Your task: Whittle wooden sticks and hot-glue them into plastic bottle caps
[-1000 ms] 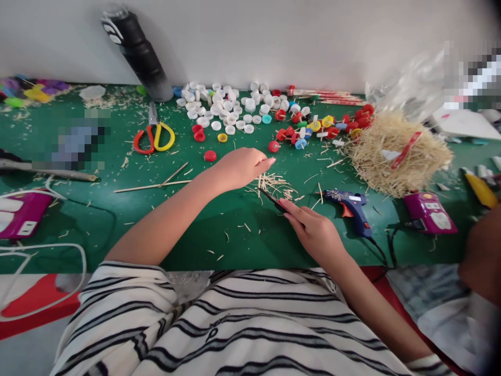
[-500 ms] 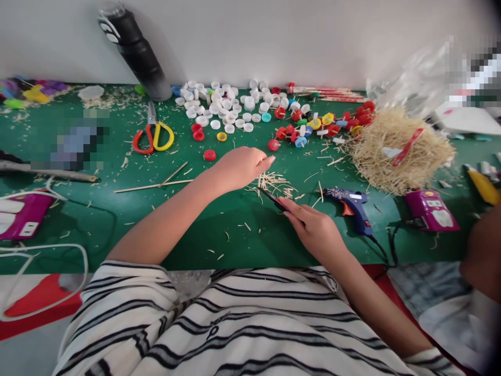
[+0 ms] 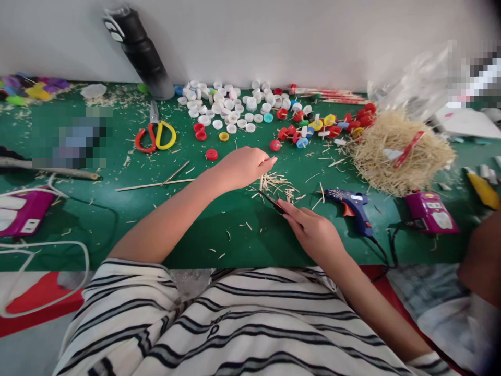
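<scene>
My left hand (image 3: pixel 250 166) is closed, thumb and fingers pressed together, above the near-left edge of a small pile of cut straw pieces (image 3: pixel 274 181). Anything between its fingertips is too small to make out. Below and right of it, my right hand (image 3: pixel 315 230) grips a thin dark tool (image 3: pixel 273 200), possibly a knife, its tip pointing up and left at the straw. A long thin stick (image 3: pixel 156 184) lies on the green table left of my left hand, partly behind the forearm.
Behind my hands lie white caps (image 3: pixel 225 107) and red-and-yellow cap pieces (image 3: pixel 299 128). Scissors (image 3: pixel 155 137) and a black bottle (image 3: pixel 146 60) stand left. A blue glue gun (image 3: pixel 356 209), a straw bundle (image 3: pixel 403 151) and a purple box (image 3: pixel 431 212) are right, beside another person's arm (image 3: pixel 483 256).
The view has shifted slightly, so the table items appear a little further right. Both hands hold nearly the same pose and place over the straw.
</scene>
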Demonstrator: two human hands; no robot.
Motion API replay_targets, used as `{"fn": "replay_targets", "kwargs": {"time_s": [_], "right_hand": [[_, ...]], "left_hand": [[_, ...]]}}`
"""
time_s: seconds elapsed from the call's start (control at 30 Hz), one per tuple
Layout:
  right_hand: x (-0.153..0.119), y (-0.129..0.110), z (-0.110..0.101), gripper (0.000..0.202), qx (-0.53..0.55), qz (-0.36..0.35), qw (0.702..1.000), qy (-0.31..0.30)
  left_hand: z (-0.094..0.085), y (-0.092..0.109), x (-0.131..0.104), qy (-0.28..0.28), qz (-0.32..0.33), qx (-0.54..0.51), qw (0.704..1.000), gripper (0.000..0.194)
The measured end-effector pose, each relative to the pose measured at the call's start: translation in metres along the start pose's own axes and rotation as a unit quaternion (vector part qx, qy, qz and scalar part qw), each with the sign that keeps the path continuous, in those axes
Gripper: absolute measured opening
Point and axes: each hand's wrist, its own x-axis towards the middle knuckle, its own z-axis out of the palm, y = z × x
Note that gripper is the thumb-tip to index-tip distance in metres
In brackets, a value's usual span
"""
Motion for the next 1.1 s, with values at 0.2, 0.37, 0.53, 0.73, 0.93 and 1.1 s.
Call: {"fn": "replay_targets", "kwargs": {"time_s": [0.2,0.37,0.53,0.73,0.93,1.1], "right_hand": [[-0.007,0.006,-0.001,0.041,-0.031,-0.029,0.999,0.014],[0.009,0.004,-0.009,0.039,-0.030,-0.039,0.996,0.070],[0.032,-0.002,-0.015,0.040,-0.037,-0.048,0.996,0.059],[0.033,-0.002,-0.012,0.041,0.033,-0.019,0.999,0.029],[0.017,0.006,-0.008,0.041,0.082,0.003,0.997,0.010],[0.008,0.012,-0.004,0.042,0.109,0.021,0.994,0.010]], "left_hand": [[-0.002,-0.001,-0.002,-0.013,-0.014,-0.010,1.000,0.049],[-0.003,0.001,-0.005,-0.015,0.005,-0.003,1.000,0.045],[-0.004,0.002,-0.006,-0.013,0.001,-0.008,1.000,0.042],[-0.006,-0.002,-0.002,-0.022,-0.006,-0.026,0.999,0.041],[-0.004,-0.002,-0.002,-0.023,0.013,-0.025,0.999,0.041],[-0.004,-0.004,-0.001,-0.016,0.007,-0.012,1.000,0.041]]}}
